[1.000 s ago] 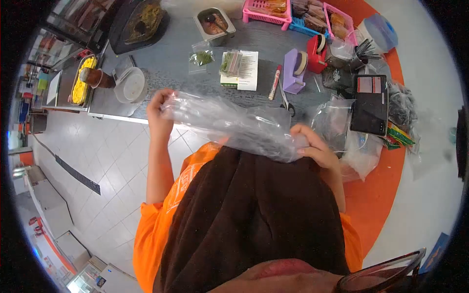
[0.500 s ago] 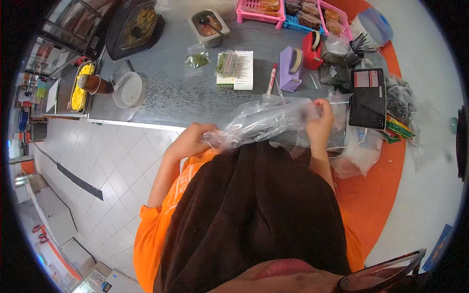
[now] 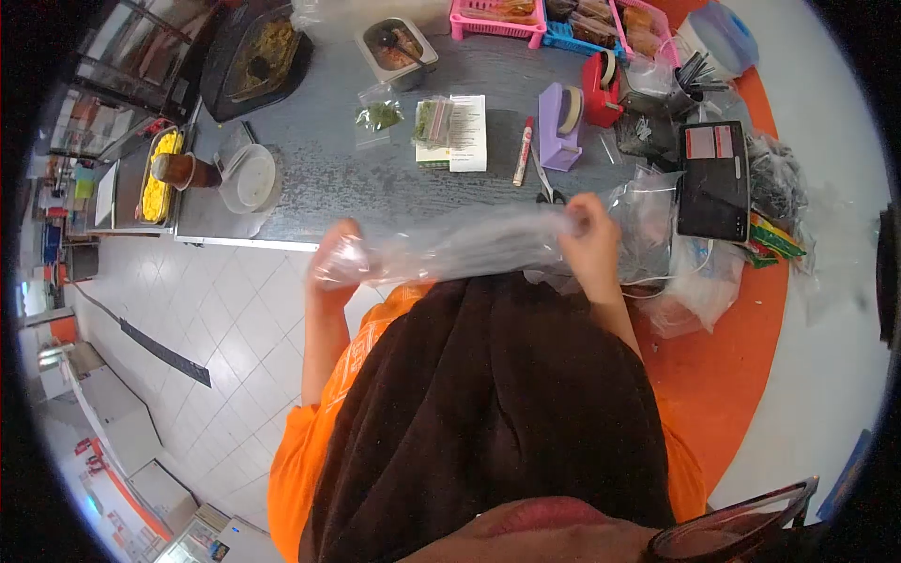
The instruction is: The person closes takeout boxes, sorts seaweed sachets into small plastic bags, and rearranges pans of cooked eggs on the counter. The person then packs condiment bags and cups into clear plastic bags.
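Note:
A clear plastic bag (image 3: 460, 246), blurred by motion, is stretched sideways between my two hands at the table's front edge. My left hand (image 3: 336, 258) is closed around its left end, with part of the plastic over the fingers. The other end is pinched in my right hand (image 3: 591, 239). Just beyond my right hand lie black-handled scissors (image 3: 542, 183) and a red-and-white marker (image 3: 524, 152). More clear plastic (image 3: 643, 211) lies to the right of that hand, beside a black tablet (image 3: 713, 188).
Purple (image 3: 560, 131) and red (image 3: 601, 89) tape dispensers stand behind the scissors. Small bags of green herbs (image 3: 380, 115) and a printed paper (image 3: 467, 136) lie mid-table. A metal food pan (image 3: 366, 61) is farther back. At left are a white plastic tub (image 3: 251, 178) and a brown-filled jar (image 3: 183, 169).
My left hand has moved left and slightly up, and my right hand slightly left and down. The plastic bag is drawn out longer and straighter between them. The scissors have come into clearer view.

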Tool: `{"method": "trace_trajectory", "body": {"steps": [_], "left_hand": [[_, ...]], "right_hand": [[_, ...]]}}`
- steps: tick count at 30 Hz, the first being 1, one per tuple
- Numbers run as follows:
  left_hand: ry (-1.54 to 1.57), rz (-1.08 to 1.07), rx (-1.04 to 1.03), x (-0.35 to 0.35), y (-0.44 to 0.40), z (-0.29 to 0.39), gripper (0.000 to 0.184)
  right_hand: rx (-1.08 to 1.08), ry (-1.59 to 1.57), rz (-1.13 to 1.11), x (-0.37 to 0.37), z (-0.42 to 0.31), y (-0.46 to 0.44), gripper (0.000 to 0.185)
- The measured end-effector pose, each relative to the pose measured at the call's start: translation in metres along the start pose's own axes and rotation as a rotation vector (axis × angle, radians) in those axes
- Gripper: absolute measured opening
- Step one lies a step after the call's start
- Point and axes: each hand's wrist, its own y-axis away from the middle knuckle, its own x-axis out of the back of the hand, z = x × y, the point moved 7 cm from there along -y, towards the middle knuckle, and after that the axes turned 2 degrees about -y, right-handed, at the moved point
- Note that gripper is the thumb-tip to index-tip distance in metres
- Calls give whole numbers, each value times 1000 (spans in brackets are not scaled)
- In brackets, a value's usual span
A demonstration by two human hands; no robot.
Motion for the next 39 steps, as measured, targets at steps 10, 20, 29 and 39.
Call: {"method": "trace_trajectory", "body": {"steps": [10, 20, 29, 39], "left_hand": [[-279, 57, 21, -49, -9, -13, 9], [-784, -162, 49, -33, -16, -18, 19], [220, 433, 250, 22, -37, -75, 11], [-385, 142, 491, 3, -56, -128, 32]], "right_hand": [[59, 318, 152, 5, 37, -4, 32], [-487, -1340, -222, -27, 92, 3, 23], [-331, -635, -663, -25, 62, 26, 39], [21, 454, 338, -10, 50, -33, 34]]}}
